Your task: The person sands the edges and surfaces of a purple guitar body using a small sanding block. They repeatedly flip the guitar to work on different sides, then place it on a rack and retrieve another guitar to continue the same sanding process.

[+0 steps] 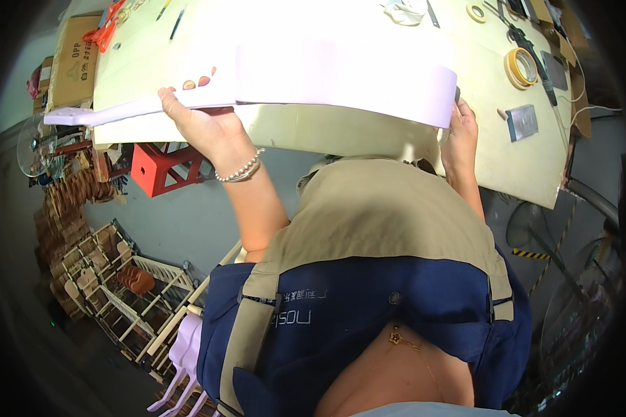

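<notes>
A glossy lilac guitar (410, 94) lies sideways in front of me, its body to the right and its neck running left to the headstock (66, 117). Glare washes out much of the body. My left hand (205, 125) is wrapped round the neck near the body, with the thumb on the near side and fingertips showing beyond. At the right end of the body, my right hand (460, 132) has bent fingers against the rim. By those fingers is a small dark thing (458, 93) I cannot make out.
The pale worktable (494, 163) carries tape rolls (521, 68), a grey block (522, 123), a long dark tool (525, 48) and a white cloth (405, 10). A red stool (163, 169) stands below its left edge. Racks (129, 278) hold brown parts; lilac necks (186, 354) are nearby.
</notes>
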A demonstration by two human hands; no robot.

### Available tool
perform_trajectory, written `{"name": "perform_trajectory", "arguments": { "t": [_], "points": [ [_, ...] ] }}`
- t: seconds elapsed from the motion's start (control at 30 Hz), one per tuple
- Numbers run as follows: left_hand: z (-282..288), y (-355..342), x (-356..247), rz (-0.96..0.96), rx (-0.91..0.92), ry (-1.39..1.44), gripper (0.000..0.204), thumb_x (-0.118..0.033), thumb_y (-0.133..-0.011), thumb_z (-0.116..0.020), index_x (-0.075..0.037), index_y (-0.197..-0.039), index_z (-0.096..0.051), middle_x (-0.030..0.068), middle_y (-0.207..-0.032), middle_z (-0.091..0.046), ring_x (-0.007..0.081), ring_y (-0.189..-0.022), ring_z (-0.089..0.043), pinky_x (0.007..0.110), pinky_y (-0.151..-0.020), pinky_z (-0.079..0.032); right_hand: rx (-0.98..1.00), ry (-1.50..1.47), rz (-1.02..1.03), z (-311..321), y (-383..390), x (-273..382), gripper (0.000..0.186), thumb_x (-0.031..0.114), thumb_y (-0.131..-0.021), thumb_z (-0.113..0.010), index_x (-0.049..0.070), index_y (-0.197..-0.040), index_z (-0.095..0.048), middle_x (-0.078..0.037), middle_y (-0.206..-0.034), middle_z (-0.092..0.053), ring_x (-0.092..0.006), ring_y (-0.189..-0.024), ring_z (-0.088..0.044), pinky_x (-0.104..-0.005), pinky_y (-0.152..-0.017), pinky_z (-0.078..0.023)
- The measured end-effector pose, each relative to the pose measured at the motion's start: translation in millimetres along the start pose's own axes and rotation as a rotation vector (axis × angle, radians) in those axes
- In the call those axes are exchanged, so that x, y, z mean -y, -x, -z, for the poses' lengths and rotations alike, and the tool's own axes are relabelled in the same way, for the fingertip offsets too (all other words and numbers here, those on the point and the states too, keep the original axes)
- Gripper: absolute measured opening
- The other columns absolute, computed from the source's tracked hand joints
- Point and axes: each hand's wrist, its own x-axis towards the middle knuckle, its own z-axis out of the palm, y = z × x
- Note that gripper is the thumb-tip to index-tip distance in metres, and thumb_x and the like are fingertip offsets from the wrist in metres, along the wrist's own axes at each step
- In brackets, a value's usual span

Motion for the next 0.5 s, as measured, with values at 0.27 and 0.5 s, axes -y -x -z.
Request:
{"name": "perform_trajectory", "arguments": {
  "t": [0.27, 0.5],
  "points": [
    [43, -6, -6, 0.011, -0.123, 0.054, 0.021, -0.027, -0.087, -0.048, -0.010, -0.091, -0.037, 0.0024, -0.072, -0.038, 0.0182, -0.067, -0.043, 0.045, -0.084, -0.045, 0.124, 0.029, 0.058, -23, 14, 20, 0.027, 0.019, -0.092, -0.046, -0.003, -0.108, -0.048, -0.014, -0.099, -0.060, -0.0149, -0.087, -0.057, -0.0266, -0.077, -0.046],
    [68, 9, -19, 0.036, -0.246, -0.009, 0.023, -0.026, -0.089, -0.040, -0.004, -0.088, -0.037, 0.0110, -0.084, -0.049, 0.0245, -0.081, -0.054, 0.043, -0.077, -0.049, 0.195, 0.094, 0.034, -35, 19, 23, 0.028, 0.022, -0.091, -0.049, -0.001, -0.107, -0.050, -0.014, -0.103, -0.059, -0.0162, -0.092, -0.057, -0.0276, -0.080, -0.046]
  ]
}}
